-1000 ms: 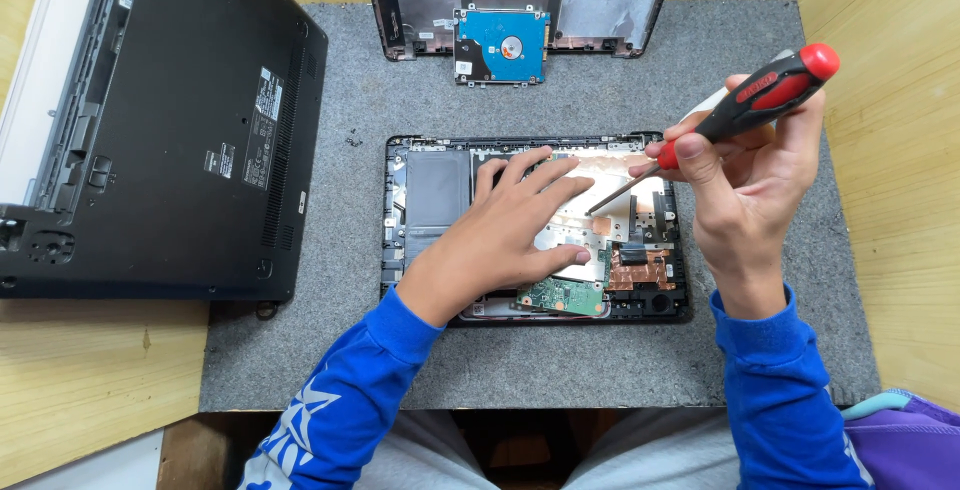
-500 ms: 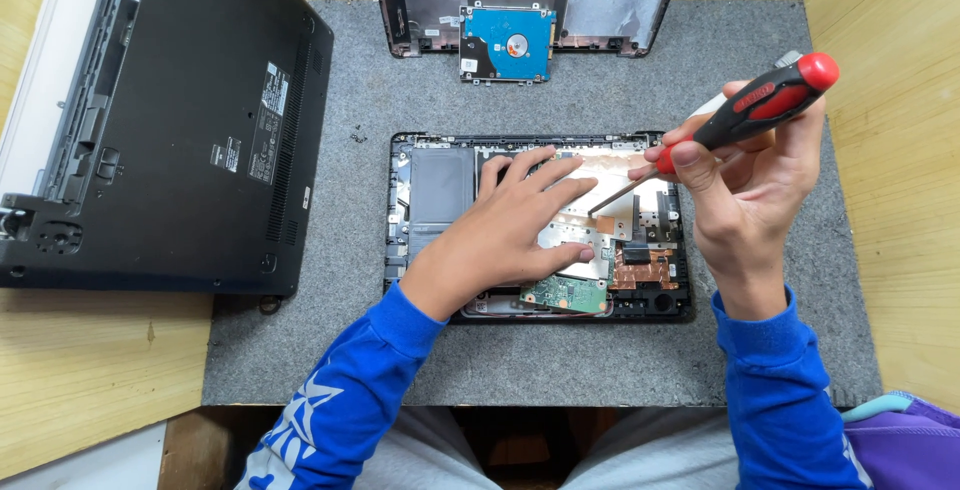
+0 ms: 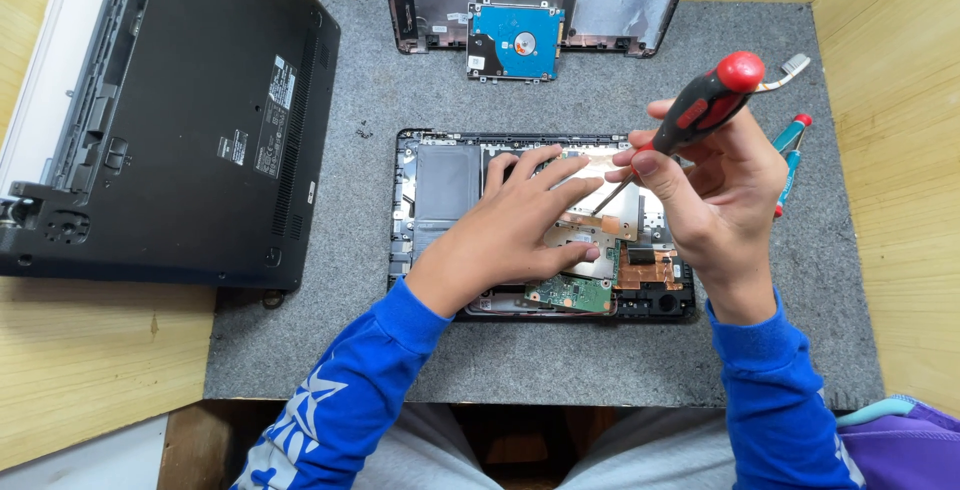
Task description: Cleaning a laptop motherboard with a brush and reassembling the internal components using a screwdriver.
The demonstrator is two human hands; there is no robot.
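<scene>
Working inside the opened laptop base (image 3: 430, 185) at centre of the grey mat (image 3: 400, 350).

Your left hand (image 3: 510, 225) lies spread flat on the internals; your right hand (image 3: 715, 190) pinches the red-and-black screwdriver (image 3: 700, 110), tip down on the board. Bottom cover (image 3: 620, 0) and blue hard drive (image 3: 515, 42) are already out; green circuit board (image 3: 570, 293) and copper heatsink (image 3: 645, 268) remain. Compared with half a second ago, the screwdriver handle stands steeper.
</scene>
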